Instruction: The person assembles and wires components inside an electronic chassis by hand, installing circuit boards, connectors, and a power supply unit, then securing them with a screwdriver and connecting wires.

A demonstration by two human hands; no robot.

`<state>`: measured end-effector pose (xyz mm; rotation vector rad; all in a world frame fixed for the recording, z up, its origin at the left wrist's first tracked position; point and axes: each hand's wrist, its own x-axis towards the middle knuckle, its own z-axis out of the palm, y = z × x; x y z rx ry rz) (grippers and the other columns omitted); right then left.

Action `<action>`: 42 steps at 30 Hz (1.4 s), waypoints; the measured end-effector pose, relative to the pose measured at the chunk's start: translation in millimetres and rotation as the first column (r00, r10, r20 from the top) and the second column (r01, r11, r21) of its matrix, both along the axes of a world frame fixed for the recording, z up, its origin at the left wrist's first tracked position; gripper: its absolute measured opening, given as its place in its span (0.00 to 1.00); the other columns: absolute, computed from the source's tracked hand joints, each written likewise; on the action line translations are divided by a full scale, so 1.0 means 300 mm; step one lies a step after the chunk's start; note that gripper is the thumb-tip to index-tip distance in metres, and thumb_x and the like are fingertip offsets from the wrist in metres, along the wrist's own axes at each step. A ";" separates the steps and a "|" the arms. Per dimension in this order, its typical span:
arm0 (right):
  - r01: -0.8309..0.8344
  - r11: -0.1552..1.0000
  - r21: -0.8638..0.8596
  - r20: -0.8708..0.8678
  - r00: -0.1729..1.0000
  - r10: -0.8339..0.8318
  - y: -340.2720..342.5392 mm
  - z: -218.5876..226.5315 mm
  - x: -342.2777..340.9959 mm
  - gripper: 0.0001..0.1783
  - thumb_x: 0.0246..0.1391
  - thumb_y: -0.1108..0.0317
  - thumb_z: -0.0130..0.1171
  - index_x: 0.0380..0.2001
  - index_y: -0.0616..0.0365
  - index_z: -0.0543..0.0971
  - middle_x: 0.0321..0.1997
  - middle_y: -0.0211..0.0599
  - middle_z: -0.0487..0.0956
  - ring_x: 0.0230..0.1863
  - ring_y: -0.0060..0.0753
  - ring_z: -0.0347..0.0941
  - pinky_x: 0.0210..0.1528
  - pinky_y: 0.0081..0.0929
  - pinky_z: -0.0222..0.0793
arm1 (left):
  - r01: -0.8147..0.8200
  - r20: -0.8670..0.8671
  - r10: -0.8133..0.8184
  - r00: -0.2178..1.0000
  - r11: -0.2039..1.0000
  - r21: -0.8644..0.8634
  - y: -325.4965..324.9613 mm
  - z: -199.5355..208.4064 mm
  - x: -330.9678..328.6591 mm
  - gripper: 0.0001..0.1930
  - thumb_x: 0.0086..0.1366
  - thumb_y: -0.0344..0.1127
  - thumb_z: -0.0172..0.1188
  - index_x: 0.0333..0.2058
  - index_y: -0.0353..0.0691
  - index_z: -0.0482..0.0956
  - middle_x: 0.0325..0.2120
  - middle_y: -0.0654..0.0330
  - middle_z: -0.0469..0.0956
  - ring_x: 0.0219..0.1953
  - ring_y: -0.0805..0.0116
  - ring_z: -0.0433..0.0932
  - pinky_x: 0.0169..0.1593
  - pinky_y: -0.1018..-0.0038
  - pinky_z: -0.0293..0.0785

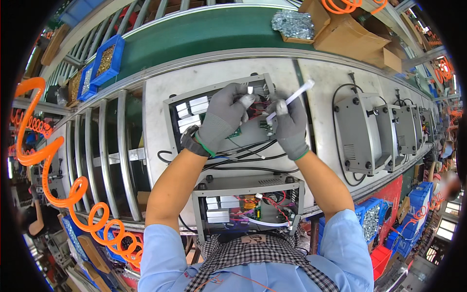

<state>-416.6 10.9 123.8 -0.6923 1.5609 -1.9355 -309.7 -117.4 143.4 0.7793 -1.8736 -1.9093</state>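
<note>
Both hands wear grey gloves and work over an unlidded grey metal casing (pixel 193 93) with silver heat sinks (pixel 198 105), a green circuit board and thin wires inside. My left hand (pixel 224 113) is closed in a pinch at the casing's far side, with a small white connector (pixel 250 90) at its fingertips. My right hand (pixel 292 125) pinches a flat white cable (pixel 297 94). Its free end, tipped with a white plug, sticks up to the right. Black cables (pixel 243 155) lie along the near side of the casing. The fingers partly hide the wiring.
Close to my body sits a second open casing (pixel 253 183) with wired parts. More casings (pixel 361 134) stand in a row at the right. Metal rollers (pixel 109 155) and a coiled orange hose (pixel 73 194) are at the left. Blue bins (pixel 108 59) sit beyond, beside a green belt (pixel 194 36).
</note>
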 end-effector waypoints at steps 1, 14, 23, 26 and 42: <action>-0.053 0.998 0.023 -0.154 0.987 0.056 -0.015 0.016 -0.017 0.20 0.58 0.70 0.54 0.54 0.61 0.72 0.40 0.36 0.78 0.40 0.22 0.73 0.39 0.18 0.69 | 0.002 0.003 -0.002 1.000 1.000 -0.004 0.003 -0.002 0.009 0.10 0.67 0.30 0.55 0.44 0.32 0.74 0.27 0.61 0.78 0.19 0.80 0.71 0.22 0.82 0.68; -0.119 0.982 0.145 -0.399 0.901 0.168 -0.122 0.018 -0.104 0.26 0.63 0.49 0.50 0.46 0.63 0.78 0.35 0.36 0.80 0.36 0.25 0.74 0.42 0.28 0.72 | 0.342 0.264 -0.261 0.929 0.325 -0.882 0.009 -0.018 0.051 0.09 0.57 0.35 0.61 0.38 0.44 0.80 0.34 0.60 0.77 0.33 0.57 0.79 0.35 0.64 0.75; 0.020 0.989 0.146 -0.556 0.829 0.065 -0.134 -0.022 -0.104 0.27 0.62 0.48 0.47 0.34 0.67 0.79 0.28 0.53 0.78 0.32 0.50 0.76 0.37 0.38 0.71 | 0.466 0.424 -0.253 0.870 0.138 -0.874 0.030 -0.076 0.054 0.09 0.56 0.37 0.62 0.37 0.48 0.81 0.35 0.65 0.76 0.31 0.63 0.80 0.31 0.68 0.76; 0.017 0.993 0.113 -0.559 0.828 0.049 -0.138 -0.041 -0.101 0.28 0.62 0.49 0.47 0.34 0.68 0.79 0.27 0.54 0.78 0.31 0.52 0.76 0.36 0.39 0.70 | 0.473 0.433 -0.248 0.867 0.132 -0.871 0.040 -0.078 0.060 0.09 0.56 0.37 0.62 0.37 0.48 0.81 0.35 0.65 0.77 0.30 0.62 0.80 0.31 0.68 0.76; 0.076 0.993 0.085 -0.556 0.831 -0.016 -0.135 -0.040 -0.092 0.23 0.61 0.53 0.48 0.30 0.65 0.78 0.22 0.53 0.75 0.28 0.55 0.73 0.34 0.42 0.68 | 0.442 0.397 -0.258 0.881 0.150 -0.884 0.046 -0.084 0.059 0.13 0.50 0.30 0.62 0.36 0.51 0.80 0.34 0.65 0.76 0.31 0.63 0.80 0.31 0.69 0.76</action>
